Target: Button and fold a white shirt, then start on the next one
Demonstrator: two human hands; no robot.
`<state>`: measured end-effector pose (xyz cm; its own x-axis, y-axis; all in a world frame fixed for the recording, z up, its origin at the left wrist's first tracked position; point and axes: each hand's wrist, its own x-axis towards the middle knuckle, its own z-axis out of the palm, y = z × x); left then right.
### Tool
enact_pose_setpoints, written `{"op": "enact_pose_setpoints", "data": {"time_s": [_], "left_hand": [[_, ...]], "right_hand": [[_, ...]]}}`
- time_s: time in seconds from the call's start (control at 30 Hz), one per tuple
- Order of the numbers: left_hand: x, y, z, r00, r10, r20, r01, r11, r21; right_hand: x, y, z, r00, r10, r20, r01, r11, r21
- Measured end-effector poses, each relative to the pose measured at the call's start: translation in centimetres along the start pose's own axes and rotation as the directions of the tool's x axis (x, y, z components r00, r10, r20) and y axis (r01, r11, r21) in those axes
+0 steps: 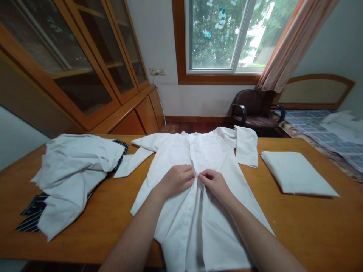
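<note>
A white long-sleeved shirt [221, 223] lies spread on the wooden table [300, 226], its collar toward the far edge and its hem hanging at the near edge. The front is closed along the upper placket and parts below my hands. My left hand [180, 179] pinches the placket's left edge at mid-shirt. Close beside it, my right hand [214, 183] pinches the other front edge between thumb and forefinger. The fingertips of both hands almost meet. Any button between them is too small or hidden to make out.
A crumpled white garment [82, 170] lies on top of black striped cloth [32, 219] at the table's left. A folded white cloth [296, 173] rests at the right. Beyond the table stand an armchair [252, 107], a bed [326, 124] and a glass-fronted cabinet [113, 56].
</note>
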<state>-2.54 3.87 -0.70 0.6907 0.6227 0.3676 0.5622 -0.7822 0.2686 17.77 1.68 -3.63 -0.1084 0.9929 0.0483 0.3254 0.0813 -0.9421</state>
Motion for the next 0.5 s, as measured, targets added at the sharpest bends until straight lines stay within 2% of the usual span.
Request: {"op": "enact_pose_setpoints", "data": {"time_s": [0.2,0.5], "left_hand": [[-0.09,0.13,-0.10,0.999,-0.039,-0.007,0.038,0.997,-0.070],[-0.36,-0.09,0.22,0.993,-0.103,0.063,0.109,0.989,-0.103]], "right_hand": [[0.07,-0.02,-0.05,1.000,-0.020,-0.009,0.020,1.000,-0.023],[0.21,0.17,-0.06,0.999,0.006,-0.035,-0.007,1.000,-0.023]]}}
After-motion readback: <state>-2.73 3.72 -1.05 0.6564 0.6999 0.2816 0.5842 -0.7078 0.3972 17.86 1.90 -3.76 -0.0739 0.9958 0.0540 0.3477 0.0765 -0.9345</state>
